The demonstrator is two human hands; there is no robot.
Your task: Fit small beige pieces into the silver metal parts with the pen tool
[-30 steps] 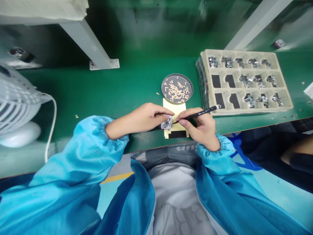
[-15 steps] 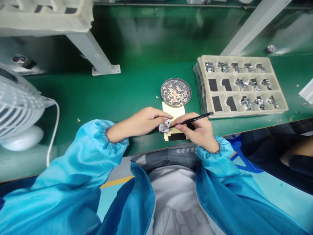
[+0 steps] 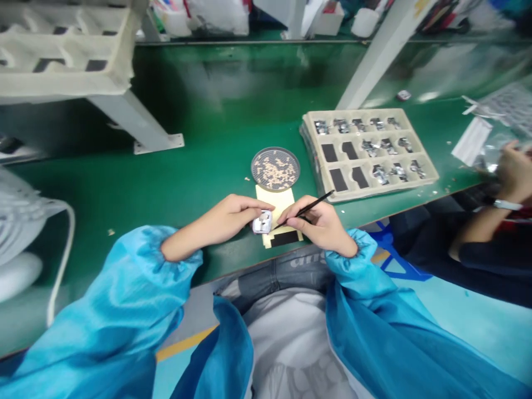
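My left hand [image 3: 226,219] pinches a small white and metal part [image 3: 262,223] just above the front of the green bench [image 3: 199,160]. My right hand [image 3: 318,224] grips black tweezers [image 3: 310,208], whose tip touches that part. Under both hands lies a pale yellow sheet [image 3: 277,202] with a black strip at its near end. A round perforated dish [image 3: 275,168] holding several tiny pale pieces sits just beyond the sheet. Both arms wear blue sleeves.
A beige compartment tray [image 3: 368,152] with several metal parts and black pads stands to the right. Two white frame legs [image 3: 133,124] rise from the bench. A white fan [image 3: 19,233] is at the left. Another person's arm [image 3: 494,221] reaches in at the far right.
The camera has tilted up and turned, so everything sits lower and further left in view. Another person's arm now shows at right. My hands keep the same hold on part and tweezers.
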